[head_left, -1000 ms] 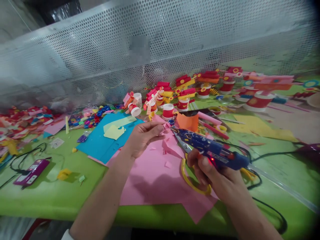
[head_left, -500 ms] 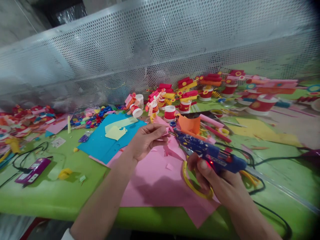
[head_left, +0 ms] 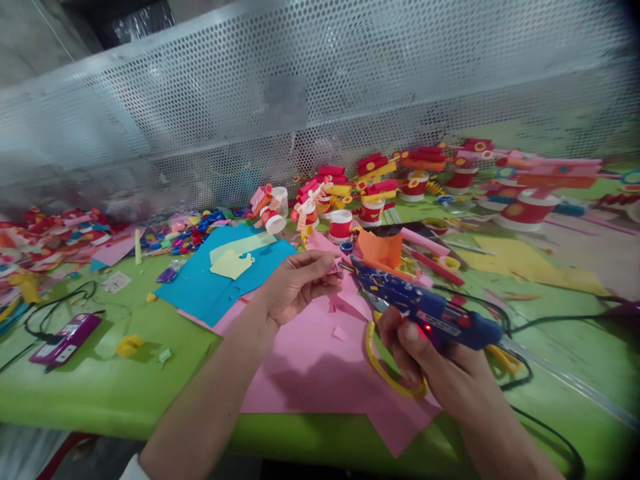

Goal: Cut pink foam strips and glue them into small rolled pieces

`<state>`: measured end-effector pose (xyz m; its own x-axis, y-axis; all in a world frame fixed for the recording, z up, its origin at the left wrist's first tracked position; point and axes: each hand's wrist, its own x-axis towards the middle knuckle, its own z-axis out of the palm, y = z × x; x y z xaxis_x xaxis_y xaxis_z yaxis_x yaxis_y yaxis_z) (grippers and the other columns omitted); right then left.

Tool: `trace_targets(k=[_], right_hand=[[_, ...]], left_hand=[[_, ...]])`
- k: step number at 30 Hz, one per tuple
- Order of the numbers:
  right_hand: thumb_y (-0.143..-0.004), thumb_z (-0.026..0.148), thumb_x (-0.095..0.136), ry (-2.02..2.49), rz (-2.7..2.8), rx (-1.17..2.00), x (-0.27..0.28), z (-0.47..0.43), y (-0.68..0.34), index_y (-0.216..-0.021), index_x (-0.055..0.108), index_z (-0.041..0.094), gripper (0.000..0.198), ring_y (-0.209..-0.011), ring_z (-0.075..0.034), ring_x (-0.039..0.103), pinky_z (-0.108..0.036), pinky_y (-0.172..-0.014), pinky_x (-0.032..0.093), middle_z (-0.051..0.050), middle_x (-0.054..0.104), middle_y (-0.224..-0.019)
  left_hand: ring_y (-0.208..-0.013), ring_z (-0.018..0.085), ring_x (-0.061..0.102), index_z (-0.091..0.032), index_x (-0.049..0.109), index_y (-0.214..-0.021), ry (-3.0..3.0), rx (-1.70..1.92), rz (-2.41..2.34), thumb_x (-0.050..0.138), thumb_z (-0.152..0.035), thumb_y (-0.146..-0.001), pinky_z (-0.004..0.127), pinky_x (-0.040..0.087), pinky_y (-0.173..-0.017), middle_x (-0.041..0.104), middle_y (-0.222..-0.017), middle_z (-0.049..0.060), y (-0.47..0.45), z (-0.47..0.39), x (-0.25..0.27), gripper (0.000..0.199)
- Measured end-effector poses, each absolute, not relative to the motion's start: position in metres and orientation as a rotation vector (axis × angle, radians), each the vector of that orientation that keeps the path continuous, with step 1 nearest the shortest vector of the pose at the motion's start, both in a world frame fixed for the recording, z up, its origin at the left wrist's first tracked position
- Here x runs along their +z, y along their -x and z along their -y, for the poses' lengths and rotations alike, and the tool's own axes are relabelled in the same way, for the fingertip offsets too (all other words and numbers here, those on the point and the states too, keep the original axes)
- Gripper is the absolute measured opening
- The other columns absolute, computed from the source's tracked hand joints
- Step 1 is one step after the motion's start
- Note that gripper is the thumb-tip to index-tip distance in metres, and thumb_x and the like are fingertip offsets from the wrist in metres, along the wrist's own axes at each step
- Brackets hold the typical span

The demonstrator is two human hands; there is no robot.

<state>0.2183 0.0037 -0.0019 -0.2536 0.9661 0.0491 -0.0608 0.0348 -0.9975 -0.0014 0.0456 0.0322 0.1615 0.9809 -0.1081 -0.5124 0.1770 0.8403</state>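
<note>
Blue, with a small red light aglow, a long plastic glue gun (head_left: 417, 297) sits right of centre in the head view, clenched in the right hand's (head_left: 433, 353) grip. Its nozzle nears a tiny pink paper piece (head_left: 337, 266) mid-frame, pinched in the left hand's (head_left: 295, 283) grip; contact cannot be told. Yellow-handled metal scissors (head_left: 373, 360) and a large pink paper sheet (head_left: 305, 380) lie lower centre on the green surface (head_left: 150, 393).

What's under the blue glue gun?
Showing below the glue gun: parts of the yellow-handled scissors and pink sheet. The gun and right hand block the rest, so anything directly behind them can't be seen.
</note>
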Motion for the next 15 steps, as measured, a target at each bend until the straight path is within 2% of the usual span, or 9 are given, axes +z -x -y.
trace_targets(k=[5,15], right_hand=[[-0.081,0.072,0.072,1.042,1.364,1.376,-0.001,-0.003,-0.218,-0.074,0.063,0.019,0.055,-0.043,-0.008,0.037,-0.023,-0.043,0.025,0.004,0.044,-0.052],[-0.085,0.072,0.067,1.04,1.399,1.349,-0.014,-0.006,-0.222,-0.071,0.061,0.019,0.056,-0.041,-0.008,0.038,-0.024,-0.04,0.028,0.003,0.046,-0.049]], left_hand=[[-0.07,0.011,0.072,-0.014,0.082,-0.094,-0.758,1.223,-0.741,0.088,-0.023,-0.078,0.022,0.065,-0.071,0.076,-0.078,0.005,0.0,-0.046,0.031,0.02],[-0.065,0.012,0.073,-0.011,0.081,-0.087,-0.676,1.238,-0.762,0.088,-0.015,-0.075,0.022,0.065,-0.07,0.074,-0.07,0.003,0.0,-0.045,0.032,0.014]])
